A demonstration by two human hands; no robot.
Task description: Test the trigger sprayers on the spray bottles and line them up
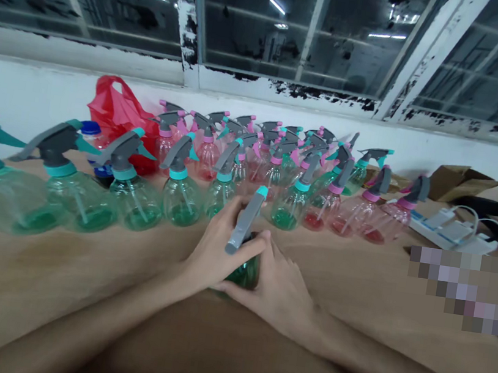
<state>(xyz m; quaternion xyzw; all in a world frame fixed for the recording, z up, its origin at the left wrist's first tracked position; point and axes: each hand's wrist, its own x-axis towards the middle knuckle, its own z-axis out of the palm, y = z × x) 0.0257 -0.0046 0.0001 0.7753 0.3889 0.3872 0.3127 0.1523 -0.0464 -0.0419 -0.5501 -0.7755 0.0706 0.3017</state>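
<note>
Close in front of me stands a green spray bottle (247, 272) with a grey trigger head (244, 226) and a turquoise nozzle tip. My left hand (217, 247) is closed around its neck, just under the head. Lower down, my right hand (279, 283) wraps the body from the right side. The collar and most of the body are hidden behind my fingers. Just beyond my hands is a row of spray bottles: green ones with turquoise collars, such as this green bottle (182, 202), and pink ones at the right, such as this pink bottle (321, 209).
Behind the row several more pink and green spray bottles (209, 156) crowd near the wall. A red plastic bag (123, 113) and a blue-capped bottle (91, 129) are at the left. Rightward lie a white power strip (453, 231), a cardboard box (460, 184) and cables on the wooden table (368, 290).
</note>
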